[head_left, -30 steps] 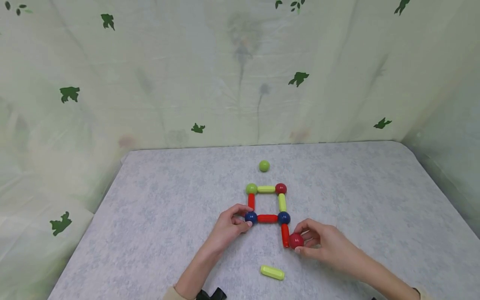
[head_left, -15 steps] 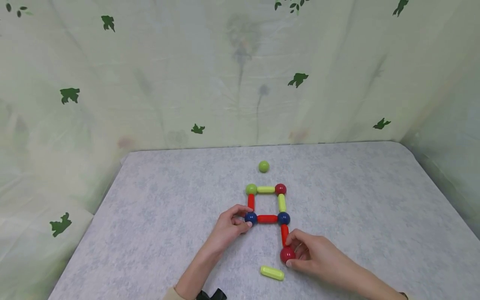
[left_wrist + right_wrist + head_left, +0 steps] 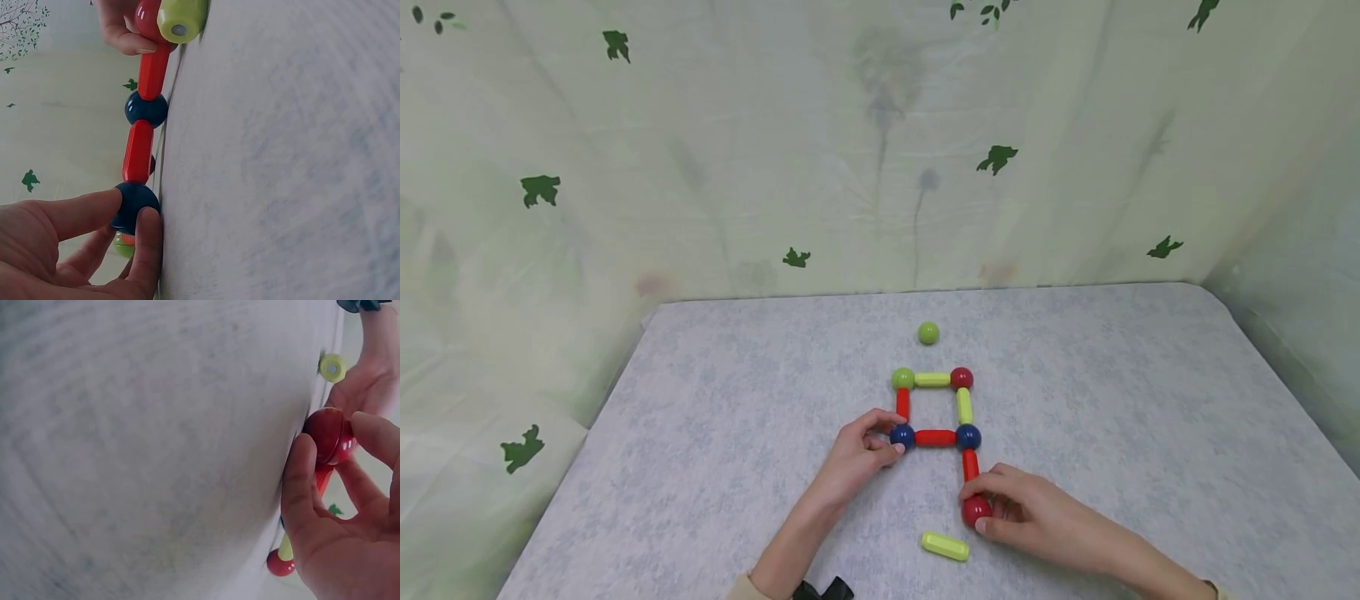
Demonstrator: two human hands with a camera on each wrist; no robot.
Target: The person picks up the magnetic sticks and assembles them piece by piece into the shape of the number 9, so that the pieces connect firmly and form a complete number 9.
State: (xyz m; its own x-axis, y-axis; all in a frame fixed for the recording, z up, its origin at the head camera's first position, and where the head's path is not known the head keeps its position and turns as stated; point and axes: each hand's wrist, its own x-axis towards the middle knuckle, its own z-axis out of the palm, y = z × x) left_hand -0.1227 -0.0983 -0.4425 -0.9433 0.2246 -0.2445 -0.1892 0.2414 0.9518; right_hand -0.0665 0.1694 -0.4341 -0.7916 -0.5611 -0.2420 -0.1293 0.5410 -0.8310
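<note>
On the table lies a square of magnetic balls and sticks. Its near left corner, a blue ball (image 3: 902, 436), is pinched between the thumb and fingers of my left hand (image 3: 859, 454). From the near right blue ball (image 3: 967, 437) a red stick (image 3: 971, 463) runs toward me. At that stick's near end my right hand (image 3: 1026, 512) pinches a red ball (image 3: 977, 510); ball and stick appear to touch. A second red stick (image 3: 138, 152) joins the two blue balls. The far corners are a green ball (image 3: 902, 378) and another red ball (image 3: 962, 378).
A loose yellow-green stick (image 3: 945, 546) lies in front of the frame, left of my right hand. Beyond the square sits a loose green ball (image 3: 928, 332). A pale leaf-printed cloth (image 3: 880, 150) hangs behind the grey table (image 3: 737, 358).
My right hand has moved the red ball toward me and left, from beside the red stick to its near end. My left hand stays on the blue ball.
</note>
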